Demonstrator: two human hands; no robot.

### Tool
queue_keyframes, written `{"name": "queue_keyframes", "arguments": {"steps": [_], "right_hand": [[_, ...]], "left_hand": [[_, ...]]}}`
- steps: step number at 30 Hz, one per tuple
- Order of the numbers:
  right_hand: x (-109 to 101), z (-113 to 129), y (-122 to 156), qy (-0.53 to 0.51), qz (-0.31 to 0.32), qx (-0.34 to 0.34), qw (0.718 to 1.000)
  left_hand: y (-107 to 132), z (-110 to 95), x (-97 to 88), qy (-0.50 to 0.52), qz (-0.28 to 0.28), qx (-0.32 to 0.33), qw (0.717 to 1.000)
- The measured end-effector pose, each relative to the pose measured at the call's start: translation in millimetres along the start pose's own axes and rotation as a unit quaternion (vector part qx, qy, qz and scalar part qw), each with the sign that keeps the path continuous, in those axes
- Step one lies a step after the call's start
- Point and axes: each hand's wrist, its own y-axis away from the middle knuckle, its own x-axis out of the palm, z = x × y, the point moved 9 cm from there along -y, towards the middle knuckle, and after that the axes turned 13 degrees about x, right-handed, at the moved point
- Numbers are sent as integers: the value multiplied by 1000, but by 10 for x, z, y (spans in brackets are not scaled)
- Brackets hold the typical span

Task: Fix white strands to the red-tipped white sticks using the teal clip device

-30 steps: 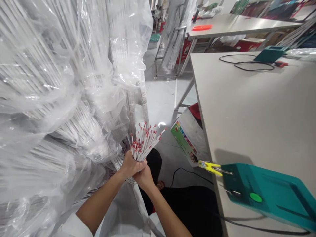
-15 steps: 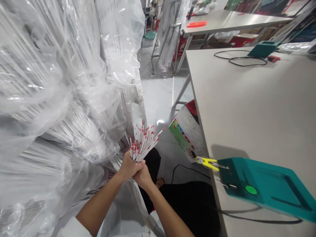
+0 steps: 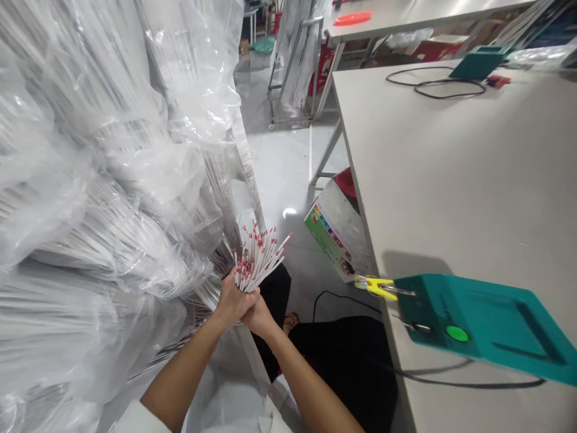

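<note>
We held our left hand (image 3: 231, 300) and right hand (image 3: 259, 314) pressed together, wrapped around the red-tipped white wires (image 3: 255, 264), left of the tabletop (image 3: 451, 180) and beside the plastic-wrapped bundles (image 3: 121, 234). Loosening our grip, we judged, could have let the splayed outer wires slip free.

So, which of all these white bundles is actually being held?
The unwrapped, red-tipped bundle, clasped by the left hand and right hand together. Neither hand holds the large plastic-covered bundles at the picture's left.
</note>
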Motion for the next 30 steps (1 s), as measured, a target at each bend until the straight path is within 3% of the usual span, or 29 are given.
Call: {"name": "queue_keyframes", "arguments": {"steps": [7, 15, 22, 26, 30], "right_hand": [[-29, -221, -97, 9, 22, 64, 998], [-400, -506, -1, 130, -72, 152, 977], [-587, -577, 9, 190, -98, 180, 960], [-622, -595, 20, 200, -92, 188, 957], [-660, -637, 7, 194, -86, 203, 956]], "left_hand": [[-33, 223, 114, -69, 5, -15, 997], [-172, 649, 343, -166, 85, -87, 979], [-224, 1486, 792, -277, 215, -202, 914], [41, 2030, 967, -296, 295, -268, 868], [473, 2467, 1000, -289, 368, -324, 822]]}}
